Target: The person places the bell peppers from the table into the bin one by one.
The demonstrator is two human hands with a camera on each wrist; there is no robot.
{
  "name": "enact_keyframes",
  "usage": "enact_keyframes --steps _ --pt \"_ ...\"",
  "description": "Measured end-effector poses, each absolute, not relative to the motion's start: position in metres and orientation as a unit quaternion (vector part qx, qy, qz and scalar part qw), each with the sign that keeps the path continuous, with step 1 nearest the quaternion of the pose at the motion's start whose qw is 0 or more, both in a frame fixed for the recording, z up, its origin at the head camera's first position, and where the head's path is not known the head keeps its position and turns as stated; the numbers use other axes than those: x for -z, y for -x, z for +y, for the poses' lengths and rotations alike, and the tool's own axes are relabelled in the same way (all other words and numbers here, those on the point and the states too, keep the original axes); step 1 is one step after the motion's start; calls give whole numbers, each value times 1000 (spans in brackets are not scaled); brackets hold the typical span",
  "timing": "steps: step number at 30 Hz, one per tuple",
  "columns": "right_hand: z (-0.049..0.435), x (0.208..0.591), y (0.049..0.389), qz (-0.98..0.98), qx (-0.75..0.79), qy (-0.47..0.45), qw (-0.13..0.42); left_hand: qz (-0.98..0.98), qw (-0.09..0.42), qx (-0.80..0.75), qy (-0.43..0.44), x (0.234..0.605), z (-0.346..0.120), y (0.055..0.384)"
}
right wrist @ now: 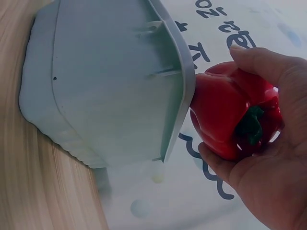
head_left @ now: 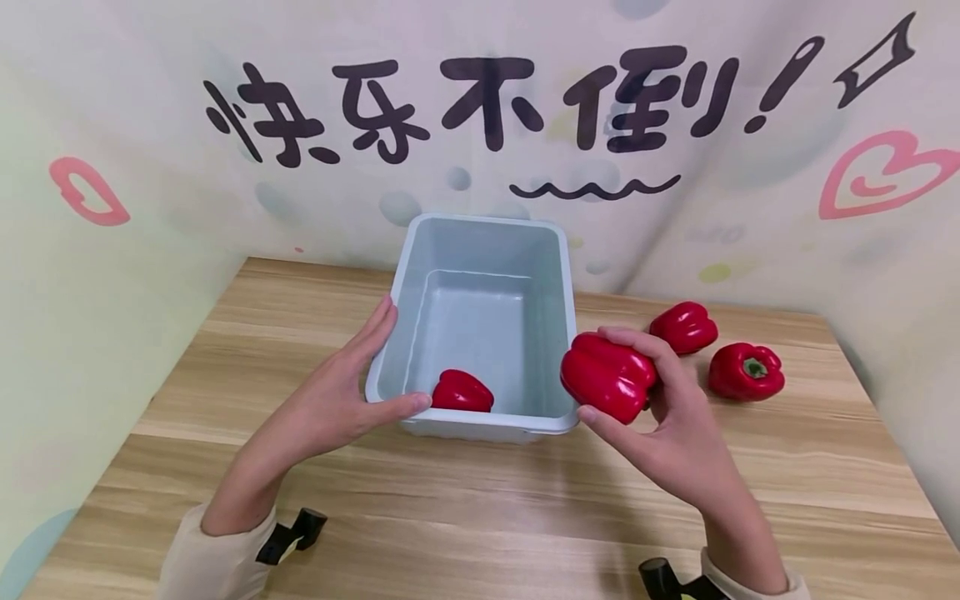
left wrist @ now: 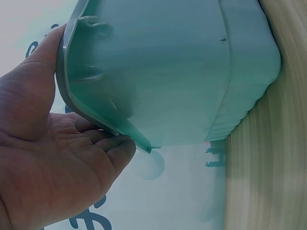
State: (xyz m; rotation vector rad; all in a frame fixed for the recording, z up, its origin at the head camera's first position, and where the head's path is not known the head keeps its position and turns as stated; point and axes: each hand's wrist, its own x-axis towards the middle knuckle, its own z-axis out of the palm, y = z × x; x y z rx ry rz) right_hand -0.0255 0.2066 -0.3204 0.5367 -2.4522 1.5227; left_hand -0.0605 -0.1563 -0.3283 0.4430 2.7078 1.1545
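Note:
A light blue-grey plastic bin (head_left: 480, 333) stands on the table, with one red bell pepper (head_left: 462, 392) lying inside by its front wall. My left hand (head_left: 341, 396) holds the bin's front left corner, the thumb over the front rim and the fingers along the left side. In the left wrist view that hand (left wrist: 62, 158) is at the rim from outside. My right hand (head_left: 678, 417) grips another red bell pepper (head_left: 609, 377) beside the bin's front right corner. The right wrist view shows this pepper's green stem (right wrist: 250, 125) facing the palm, its body right at the rim.
Two more red bell peppers, one behind (head_left: 683, 327) and one with its green stem showing (head_left: 746, 372), lie on the wooden table (head_left: 480, 517) right of the bin. A printed cloth backdrop (head_left: 480, 183) hangs close behind the bin.

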Motion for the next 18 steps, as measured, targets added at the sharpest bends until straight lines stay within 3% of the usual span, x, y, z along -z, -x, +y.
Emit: enact_keyframes --steps 18 --pt "197 320 23 -834 -505 -199 102 902 82 -397 -151 329 -157 61"
